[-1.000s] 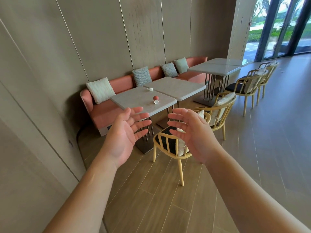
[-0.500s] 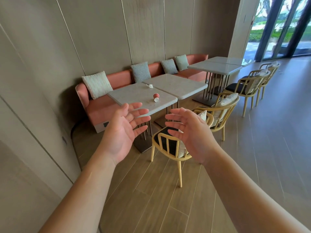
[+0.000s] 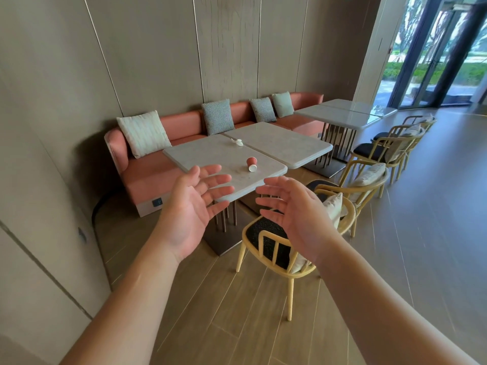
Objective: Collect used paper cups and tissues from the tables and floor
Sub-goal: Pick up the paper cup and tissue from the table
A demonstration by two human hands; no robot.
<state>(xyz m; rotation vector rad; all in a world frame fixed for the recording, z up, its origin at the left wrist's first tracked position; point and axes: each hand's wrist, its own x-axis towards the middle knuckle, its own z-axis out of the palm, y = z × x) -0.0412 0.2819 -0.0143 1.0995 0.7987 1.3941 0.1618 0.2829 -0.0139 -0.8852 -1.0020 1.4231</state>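
Both hands, left (image 3: 188, 214) and right (image 3: 295, 217), hung empty with fingers spread wide. A cup (image 3: 251, 164) lay tipped on the table (image 3: 200, 156), a tissue (image 3: 238, 142) at its 11 o'clock.

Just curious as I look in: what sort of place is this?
Probably a café or lounge seating area: a long bench with cushions along the wall, a row of small tables with wooden chairs, and a used paper cup lying on one table.
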